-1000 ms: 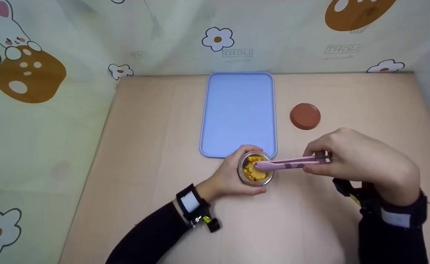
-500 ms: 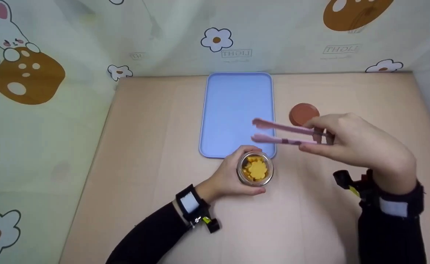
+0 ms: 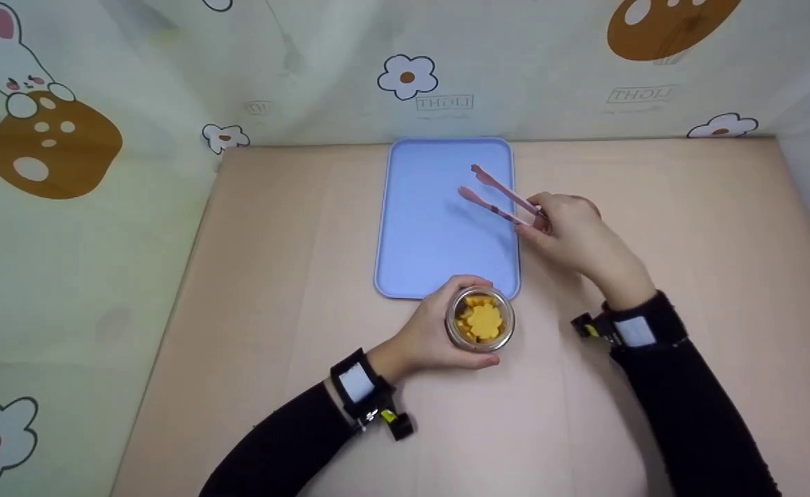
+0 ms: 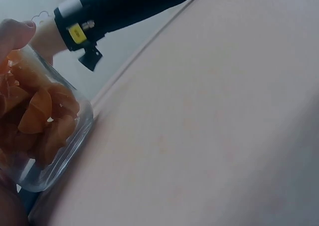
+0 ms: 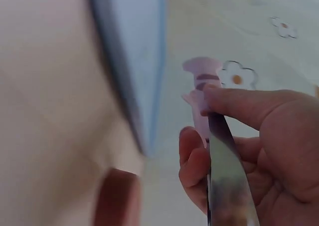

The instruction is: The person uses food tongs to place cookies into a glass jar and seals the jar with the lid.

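My left hand [image 3: 429,335] grips a glass jar [image 3: 512,331] from its left side, fingers and thumb curled around it. Yellow-orange pieces [image 3: 482,322] fill the jar, a flower-shaped one on top; through the glass in the left wrist view, curved pieces [image 4: 37,111] show. Over the right part of a light blue tray [image 3: 425,228], my right hand [image 3: 574,231] holds pink tongs [image 3: 493,208] with metal handles [image 5: 227,176]. The two tong tips stand apart, and I see nothing between them. Thumb and fingers pinch the tong arms in the right wrist view.
A reddish-brown round lid [image 5: 117,198] lies right of the tray, almost wholly hidden behind my right hand in the head view. The tray's near edge lies just beyond the jar. A patterned curtain [image 3: 322,76] hangs behind the table [image 3: 273,276].
The tongs have left the jar's mouth, spread apart and moved forward and left over the tray with my right hand. My left hand and the jar have stayed in place.
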Motion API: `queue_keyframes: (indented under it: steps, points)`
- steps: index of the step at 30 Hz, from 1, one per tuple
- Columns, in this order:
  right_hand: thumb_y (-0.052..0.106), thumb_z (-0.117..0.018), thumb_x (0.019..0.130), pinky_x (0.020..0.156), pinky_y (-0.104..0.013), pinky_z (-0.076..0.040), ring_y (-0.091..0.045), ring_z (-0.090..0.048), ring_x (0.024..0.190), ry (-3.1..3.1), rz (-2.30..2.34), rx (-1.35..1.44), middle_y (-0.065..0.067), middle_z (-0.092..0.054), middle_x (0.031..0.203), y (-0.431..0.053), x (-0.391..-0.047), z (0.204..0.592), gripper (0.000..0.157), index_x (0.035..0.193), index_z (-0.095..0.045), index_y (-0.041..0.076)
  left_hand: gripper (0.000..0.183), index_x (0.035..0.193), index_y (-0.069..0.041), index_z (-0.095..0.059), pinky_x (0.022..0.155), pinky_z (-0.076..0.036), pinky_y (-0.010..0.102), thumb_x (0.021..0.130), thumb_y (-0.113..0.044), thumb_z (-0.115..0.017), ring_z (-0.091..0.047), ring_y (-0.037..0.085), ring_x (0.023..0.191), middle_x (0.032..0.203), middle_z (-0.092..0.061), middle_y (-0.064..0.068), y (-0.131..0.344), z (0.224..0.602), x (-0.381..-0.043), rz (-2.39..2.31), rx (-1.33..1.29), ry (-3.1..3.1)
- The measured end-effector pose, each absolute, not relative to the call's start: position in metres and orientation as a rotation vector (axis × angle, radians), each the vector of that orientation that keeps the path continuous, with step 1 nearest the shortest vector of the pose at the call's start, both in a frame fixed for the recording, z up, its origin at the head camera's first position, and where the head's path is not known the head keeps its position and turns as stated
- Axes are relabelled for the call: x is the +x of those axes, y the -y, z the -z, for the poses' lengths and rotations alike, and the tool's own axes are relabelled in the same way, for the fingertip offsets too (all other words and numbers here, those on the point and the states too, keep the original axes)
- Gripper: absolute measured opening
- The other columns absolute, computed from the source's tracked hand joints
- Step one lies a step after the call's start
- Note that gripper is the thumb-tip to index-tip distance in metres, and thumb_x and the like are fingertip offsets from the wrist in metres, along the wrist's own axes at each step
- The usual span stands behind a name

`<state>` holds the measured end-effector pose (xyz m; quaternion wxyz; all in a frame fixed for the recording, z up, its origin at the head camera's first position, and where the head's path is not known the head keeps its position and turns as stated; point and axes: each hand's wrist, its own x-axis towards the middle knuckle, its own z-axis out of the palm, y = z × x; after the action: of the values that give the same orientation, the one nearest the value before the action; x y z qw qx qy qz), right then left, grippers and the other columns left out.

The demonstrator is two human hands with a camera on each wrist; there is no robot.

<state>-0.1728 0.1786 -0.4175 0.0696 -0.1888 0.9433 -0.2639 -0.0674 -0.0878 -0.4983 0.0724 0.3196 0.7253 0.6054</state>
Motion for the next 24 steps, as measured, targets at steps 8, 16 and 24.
queue_keyframes:
  steps: [8, 16, 24]
  points:
    - [0.03, -0.074, 0.105, 0.082, -0.056, -0.057, -0.038, -0.063, 0.09, -2.922, 0.779, -0.551, -0.028, -0.056, 0.123, -0.165, -0.174, 0.451, 0.053, 0.143, -0.064, -0.007, 0.098, 0.149, -0.01, -0.051, 0.121, -0.047, 0.041, 0.069, -0.025, -0.105, -0.062, 0.018, 0.134, 0.145, -0.066, 0.001, 0.089, 0.496, -0.068, -1.83, 0.959, -2.167]
    - [0.03, -0.078, 0.103, 0.08, -0.053, -0.057, -0.037, -0.063, 0.089, -2.888, 0.737, -0.592, -0.026, -0.058, 0.121, -0.16, -0.175, 0.455, 0.056, 0.145, -0.063, -0.004, 0.099, 0.15, -0.011, -0.05, 0.122, -0.046, 0.041, 0.069, -0.025, -0.106, -0.061, 0.017, 0.135, 0.145, -0.065, -0.001, 0.091, 0.496, -0.067, -1.835, 0.937, -2.153]
    - [0.029, -0.081, 0.101, 0.087, -0.051, -0.058, -0.035, -0.063, 0.101, -2.814, 0.797, -0.632, -0.022, -0.061, 0.118, -0.156, -0.175, 0.452, 0.056, 0.144, -0.063, -0.003, 0.1, 0.151, -0.011, -0.049, 0.123, -0.045, 0.041, 0.069, -0.025, -0.106, -0.061, 0.018, 0.136, 0.146, -0.064, 0.001, 0.09, 0.497, -0.068, -1.832, 0.944, -2.151]
